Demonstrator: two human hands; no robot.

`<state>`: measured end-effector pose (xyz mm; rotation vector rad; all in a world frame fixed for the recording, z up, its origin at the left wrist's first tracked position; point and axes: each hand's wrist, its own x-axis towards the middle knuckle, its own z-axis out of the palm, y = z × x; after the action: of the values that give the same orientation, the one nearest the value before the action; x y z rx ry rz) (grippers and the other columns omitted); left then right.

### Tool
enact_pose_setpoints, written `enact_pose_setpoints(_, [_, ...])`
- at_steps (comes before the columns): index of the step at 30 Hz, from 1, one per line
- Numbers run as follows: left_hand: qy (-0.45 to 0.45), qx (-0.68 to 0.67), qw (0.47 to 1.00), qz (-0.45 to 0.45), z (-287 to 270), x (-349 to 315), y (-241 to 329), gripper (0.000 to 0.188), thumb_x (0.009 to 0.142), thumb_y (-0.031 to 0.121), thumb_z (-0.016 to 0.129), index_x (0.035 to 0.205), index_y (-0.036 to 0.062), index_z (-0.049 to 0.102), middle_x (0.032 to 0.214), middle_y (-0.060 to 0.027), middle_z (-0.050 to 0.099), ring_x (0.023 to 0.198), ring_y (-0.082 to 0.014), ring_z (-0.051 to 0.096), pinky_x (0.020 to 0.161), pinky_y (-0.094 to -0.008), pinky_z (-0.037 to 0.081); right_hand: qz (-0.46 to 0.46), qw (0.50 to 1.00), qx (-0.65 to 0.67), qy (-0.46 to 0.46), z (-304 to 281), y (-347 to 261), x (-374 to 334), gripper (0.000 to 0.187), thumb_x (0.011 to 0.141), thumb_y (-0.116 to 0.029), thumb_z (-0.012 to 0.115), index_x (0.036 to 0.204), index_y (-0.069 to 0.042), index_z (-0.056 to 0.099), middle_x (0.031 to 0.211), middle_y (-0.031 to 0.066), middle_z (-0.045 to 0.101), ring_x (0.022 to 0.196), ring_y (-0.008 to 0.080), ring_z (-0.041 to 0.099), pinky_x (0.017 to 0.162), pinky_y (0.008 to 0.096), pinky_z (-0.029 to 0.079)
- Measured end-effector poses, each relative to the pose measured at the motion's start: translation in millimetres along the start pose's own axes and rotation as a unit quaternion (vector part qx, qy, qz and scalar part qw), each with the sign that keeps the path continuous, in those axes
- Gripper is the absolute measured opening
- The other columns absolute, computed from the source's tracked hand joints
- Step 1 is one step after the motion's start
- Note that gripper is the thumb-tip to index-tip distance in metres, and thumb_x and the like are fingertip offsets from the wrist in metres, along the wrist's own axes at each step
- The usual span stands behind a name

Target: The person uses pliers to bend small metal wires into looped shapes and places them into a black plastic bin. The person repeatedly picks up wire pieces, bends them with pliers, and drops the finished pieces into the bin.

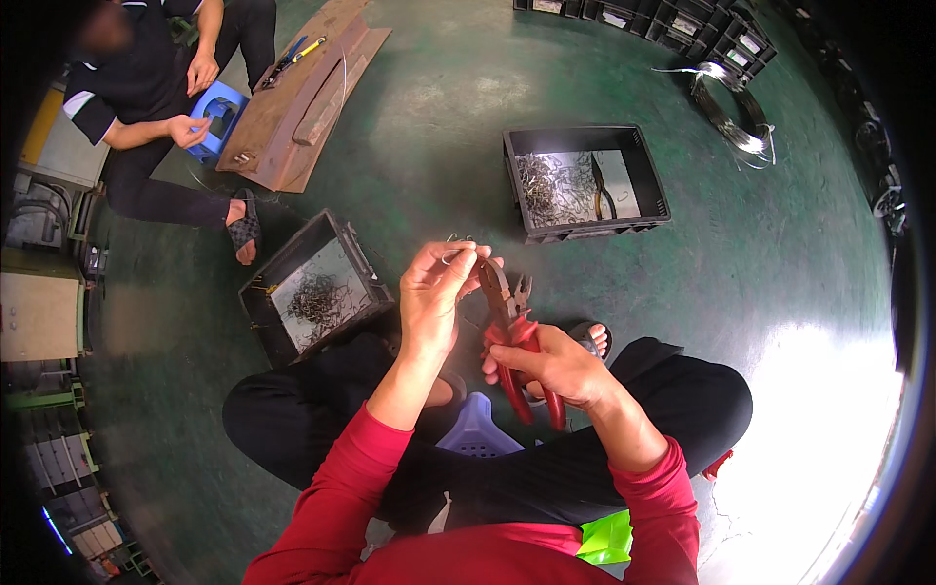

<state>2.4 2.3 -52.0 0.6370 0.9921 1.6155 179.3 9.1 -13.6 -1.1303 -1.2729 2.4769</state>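
Between the thumb and fingers of my left hand [434,292] is a small bent piece of wire [450,255], pinched near the fingertips. My right hand [551,366] grips red-handled pliers [517,341]. The pliers' jaws are spread apart, one jaw close by the left fingers. To the left, a black crate [255,312] holds a pile of small dark wire pieces [320,300]. Farther off on the right, another black crate [595,234] contains many shiny wire pieces [546,190] and a dark pair of pliers [602,190].
A coil of wire [726,122] lies on the green floor, near stacked black crates [673,24]. At the far left a person [146,107] sits beside a rusty steel beam [292,117] with tools on it. A purple plastic stool [478,429] shows between my legs.
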Motion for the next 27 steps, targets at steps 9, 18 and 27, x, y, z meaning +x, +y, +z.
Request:
enact_pose_setpoints(9, [-0.118,0.263,0.955,-0.077,-25.3,15.2,42.0,0.029,0.097,0.021,0.054,0.120,0.0033,0.055,0.107,-0.0094,0.063,0.099,-0.0188,0.062,0.086,-0.0323,0.050,-0.025,0.983,-0.135,0.122,-16.1,5.8,1.7,0.033,0.090,-0.031,0.062,0.087,0.002,0.062,0.073,0.0054,0.064,0.066,0.0127,0.059,0.064,0.0285,0.047])
enact_pose_setpoints(18, [-0.127,0.499,0.856,0.045,-19.5,10.1,45.1,0.031,0.099,0.024,0.051,0.081,-0.0008,0.057,0.067,-0.0071,0.058,0.060,-0.0157,0.055,0.058,-0.0298,0.044,0.000,0.963,-0.238,0.123,-13.8,-1.6,1.0,0.036,0.090,-0.035,0.061,0.089,0.001,0.060,0.072,0.0075,0.063,0.065,0.0152,0.059,0.064,0.0308,0.047])
enact_pose_setpoints(27, [-0.121,0.504,0.848,0.109,-15.6,6.6,32.2,0.032,0.099,0.021,0.051,0.076,-0.0010,0.051,0.061,-0.0104,0.051,0.054,-0.0198,0.050,0.054,-0.0319,0.041,-0.013,0.878,-0.408,0.250,-7.8,-0.8,1.7,0.040,0.088,-0.032,0.065,0.113,-0.001,0.057,0.087,0.0240,0.065,0.094,0.0429,0.062,0.079,0.0456,0.050])
